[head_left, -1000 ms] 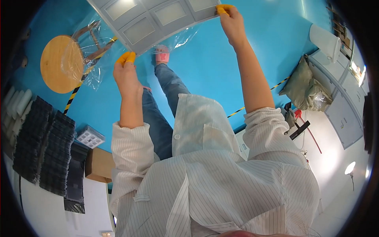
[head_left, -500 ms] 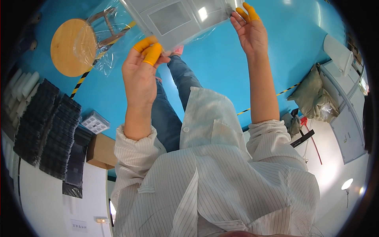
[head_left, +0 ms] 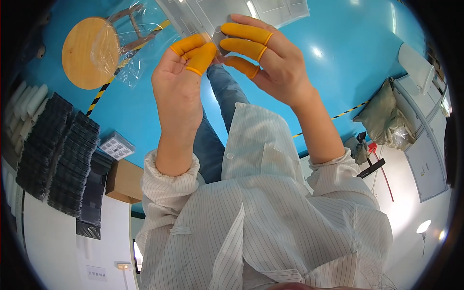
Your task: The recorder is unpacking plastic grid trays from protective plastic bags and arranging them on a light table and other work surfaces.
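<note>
At the top of the view is a thin, see-through plastic tray (head_left: 203,13) with moulded rectangular panels, cut off by the upper edge. My left hand (head_left: 181,82), with yellow finger cots on its thumb and index finger, pinches the tray's near left corner. Right beside it, my right hand (head_left: 278,63) wears yellow cots on three digits. Its fingertips close on that same corner, nearly meeting the left ones. By them is a small dark patch I cannot make out. The tray's right part extends beyond my right hand.
A round wooden stool (head_left: 89,53) with clear film (head_left: 116,53) over it stands at left. Dark stacked trays (head_left: 65,154), a small compartment box (head_left: 117,145) and a cardboard box (head_left: 124,181) lie below it. Sacks (head_left: 384,116) and grey cabinets (head_left: 425,159) are at right.
My right hand has let go of the tray's right side and come left to the corner by my left hand. The tray has shifted a little up and right.
</note>
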A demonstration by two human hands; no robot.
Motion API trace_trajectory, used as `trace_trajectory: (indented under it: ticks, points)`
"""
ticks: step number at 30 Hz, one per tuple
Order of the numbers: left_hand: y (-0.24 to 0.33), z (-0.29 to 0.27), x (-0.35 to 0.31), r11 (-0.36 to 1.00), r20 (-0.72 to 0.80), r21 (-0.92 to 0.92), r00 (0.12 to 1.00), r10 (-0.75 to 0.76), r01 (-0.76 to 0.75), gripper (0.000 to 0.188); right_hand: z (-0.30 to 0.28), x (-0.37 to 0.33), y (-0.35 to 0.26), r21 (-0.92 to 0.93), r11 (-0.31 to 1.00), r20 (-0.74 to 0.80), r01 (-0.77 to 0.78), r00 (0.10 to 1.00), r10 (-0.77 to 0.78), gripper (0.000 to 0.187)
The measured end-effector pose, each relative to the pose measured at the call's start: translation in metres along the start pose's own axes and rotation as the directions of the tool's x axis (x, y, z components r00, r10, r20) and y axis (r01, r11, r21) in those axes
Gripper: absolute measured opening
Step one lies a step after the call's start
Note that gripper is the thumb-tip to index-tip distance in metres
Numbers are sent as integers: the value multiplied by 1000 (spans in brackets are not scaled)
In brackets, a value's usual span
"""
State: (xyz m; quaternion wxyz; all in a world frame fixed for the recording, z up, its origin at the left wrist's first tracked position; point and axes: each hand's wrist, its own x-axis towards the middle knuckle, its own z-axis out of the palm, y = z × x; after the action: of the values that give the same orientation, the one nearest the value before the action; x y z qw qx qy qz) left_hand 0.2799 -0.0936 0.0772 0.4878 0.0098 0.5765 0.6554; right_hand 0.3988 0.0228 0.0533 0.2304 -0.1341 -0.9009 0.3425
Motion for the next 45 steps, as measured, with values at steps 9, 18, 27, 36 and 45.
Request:
trace_trajectory:
  ticks: [9,18,27,36,45]
  points:
    - [-8,-5,7,977,71,-203,996,-54,67,23,-6,3,2,8,1000,31,20,999,-20,30]
    - [-12,4,8,946,202,-285,975,-97,153,43,-1,-6,10,-176,971,-29,164,985,-171,25]
    - [-16,13,6,996,293,-88,955,40,-14,53,-11,-2,5,-185,975,-145,126,977,-154,26]
    - [-12,12,2,980,270,184,963,17,-69,46,-20,-10,5,45,999,-164,26,986,-19,28]
    - [-22,7,17,993,15,90,997,82,-83,25,-13,-64,59,580,485,-369,-655,319,873,35]
